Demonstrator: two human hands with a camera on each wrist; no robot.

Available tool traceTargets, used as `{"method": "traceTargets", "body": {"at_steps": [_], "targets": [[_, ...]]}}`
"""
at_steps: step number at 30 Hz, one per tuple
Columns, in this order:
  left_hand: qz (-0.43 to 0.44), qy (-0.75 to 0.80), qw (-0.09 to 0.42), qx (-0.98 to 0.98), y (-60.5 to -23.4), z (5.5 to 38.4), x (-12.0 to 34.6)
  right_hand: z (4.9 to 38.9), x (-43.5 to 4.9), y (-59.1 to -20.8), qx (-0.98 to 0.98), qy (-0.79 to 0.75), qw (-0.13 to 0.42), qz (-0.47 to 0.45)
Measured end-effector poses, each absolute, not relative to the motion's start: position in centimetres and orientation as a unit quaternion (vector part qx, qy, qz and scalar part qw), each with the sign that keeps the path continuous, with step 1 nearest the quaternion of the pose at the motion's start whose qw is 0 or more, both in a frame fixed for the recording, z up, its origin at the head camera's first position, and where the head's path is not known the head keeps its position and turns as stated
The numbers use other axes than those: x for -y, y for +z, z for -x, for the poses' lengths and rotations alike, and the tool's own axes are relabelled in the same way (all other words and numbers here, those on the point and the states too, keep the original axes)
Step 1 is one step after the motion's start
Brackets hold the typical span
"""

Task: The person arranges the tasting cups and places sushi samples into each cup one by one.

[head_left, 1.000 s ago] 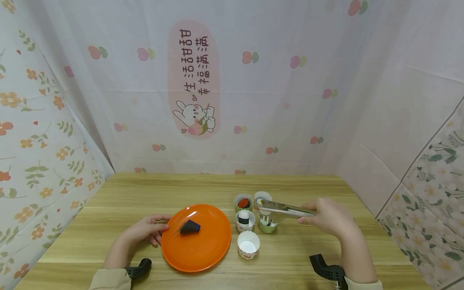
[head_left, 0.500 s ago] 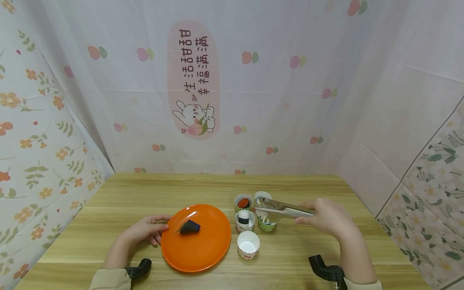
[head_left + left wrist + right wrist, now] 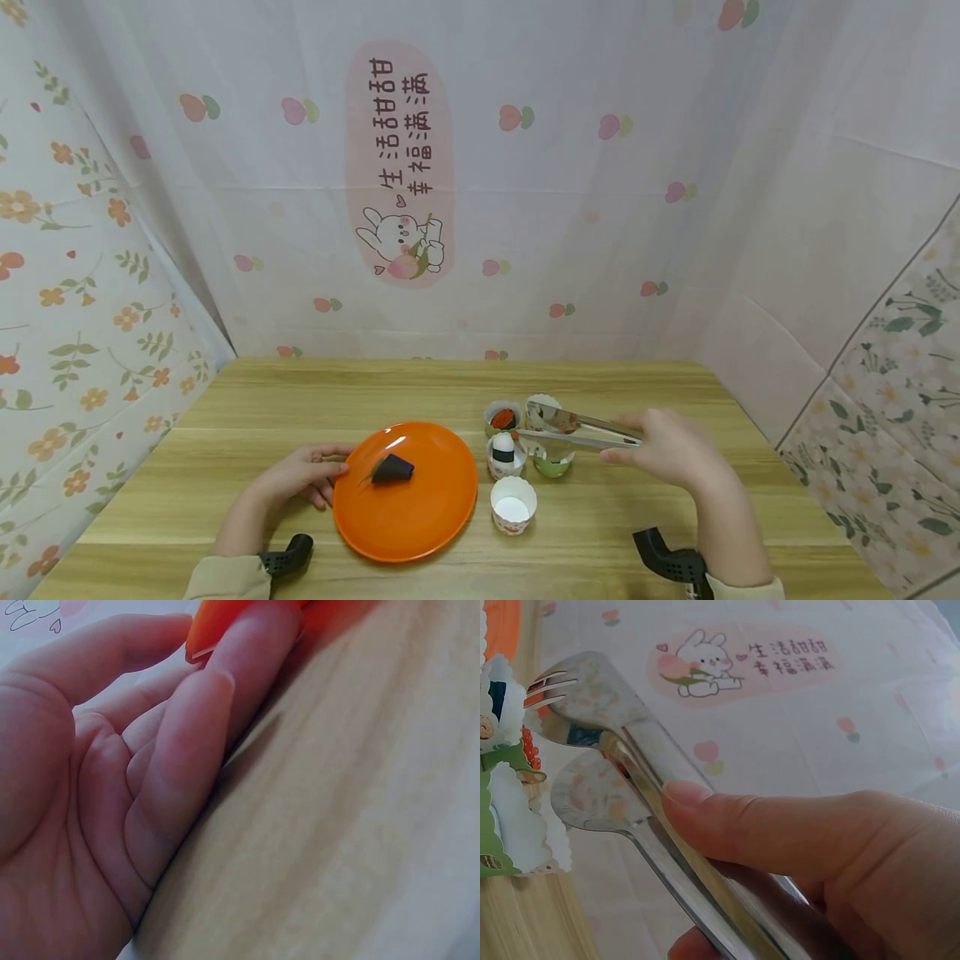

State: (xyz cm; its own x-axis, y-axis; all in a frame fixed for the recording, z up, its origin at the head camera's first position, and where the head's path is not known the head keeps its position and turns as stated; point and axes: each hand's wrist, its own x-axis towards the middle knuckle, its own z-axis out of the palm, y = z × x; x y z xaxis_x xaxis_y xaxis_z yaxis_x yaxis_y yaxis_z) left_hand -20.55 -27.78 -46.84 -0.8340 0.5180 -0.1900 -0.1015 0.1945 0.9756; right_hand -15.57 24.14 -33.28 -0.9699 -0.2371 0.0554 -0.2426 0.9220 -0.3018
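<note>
My left hand (image 3: 303,477) grips the left rim of an orange plate (image 3: 420,525), on which a dark wrapped piece with thin strands (image 3: 392,470) lies. In the left wrist view the fingers (image 3: 184,742) meet the plate's edge. My right hand (image 3: 667,450) holds metal tongs (image 3: 592,435), their two arms spread, with one flat end and one fork-like end. The tongs hang over the small paper cups, nothing between their ends. Beneath them, a green cup (image 3: 553,468) is partly hidden, as is the white cup (image 3: 542,403) behind it.
Left of the tongs, one cup holds an orange-red roe piece (image 3: 503,419) and another a toy rice ball (image 3: 504,448) with a black band. A white paper cup (image 3: 513,506) stands in front of them. Patterned curtains (image 3: 600,250) rise behind the wooden table (image 3: 375,392).
My right hand has moved slightly left with the tongs, whose arms are spread wider, their ends now nearer the rice-ball cup. The left hand and plate have not moved.
</note>
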Motion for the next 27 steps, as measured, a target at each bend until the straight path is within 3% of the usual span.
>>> {"method": "traceTargets", "body": {"at_steps": [27], "targets": [[-0.146,0.612,0.250,-0.736,-46.8,20.6,27.9,15.8,-20.1,-34.3,0.971,0.140,0.077,-0.176]]}}
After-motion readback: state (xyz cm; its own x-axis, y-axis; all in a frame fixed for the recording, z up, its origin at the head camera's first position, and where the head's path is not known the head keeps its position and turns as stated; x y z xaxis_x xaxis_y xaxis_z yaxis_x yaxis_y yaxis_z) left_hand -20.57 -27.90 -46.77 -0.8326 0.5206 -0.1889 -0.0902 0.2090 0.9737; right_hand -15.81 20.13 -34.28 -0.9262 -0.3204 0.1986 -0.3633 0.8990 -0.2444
